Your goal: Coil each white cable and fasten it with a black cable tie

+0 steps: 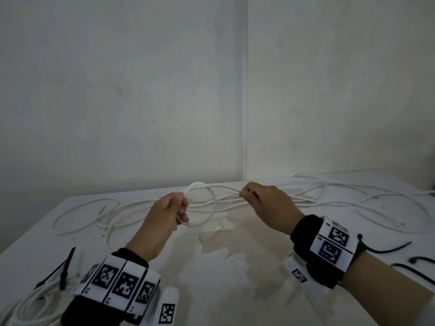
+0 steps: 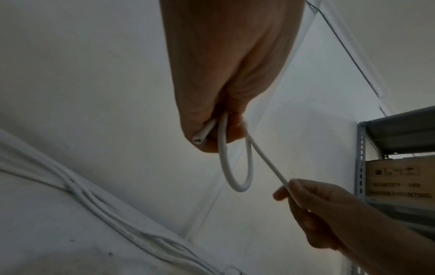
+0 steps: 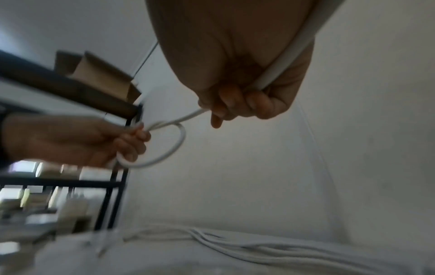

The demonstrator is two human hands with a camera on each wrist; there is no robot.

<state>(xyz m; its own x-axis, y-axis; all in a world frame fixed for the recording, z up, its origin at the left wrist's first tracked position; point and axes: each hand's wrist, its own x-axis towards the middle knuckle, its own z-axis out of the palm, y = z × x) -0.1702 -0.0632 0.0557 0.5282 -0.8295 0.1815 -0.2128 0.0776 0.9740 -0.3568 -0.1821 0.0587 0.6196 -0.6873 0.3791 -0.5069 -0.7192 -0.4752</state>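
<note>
My left hand (image 1: 181, 208) is held above the table and grips one small loop of white cable (image 1: 209, 208), with the cut end of the cable (image 2: 200, 138) sticking out of the fist. A short way to the right, my right hand (image 1: 247, 192) pinches the same cable where it leaves the loop (image 2: 237, 178). From there the cable passes through the right palm (image 3: 282, 65) and trails onto the table. Black cable ties lie at the front left (image 1: 66, 267) and front right (image 1: 386, 249). A coiled white cable (image 1: 30, 307) sits at the front left corner.
Loose white cable (image 1: 329, 198) sprawls across the back of the white table (image 1: 223, 267), which has a stained patch in the middle. Walls close in behind. A metal shelf with a cardboard box (image 2: 400, 176) stands to the right, and a dark rack (image 3: 70, 186) to the left.
</note>
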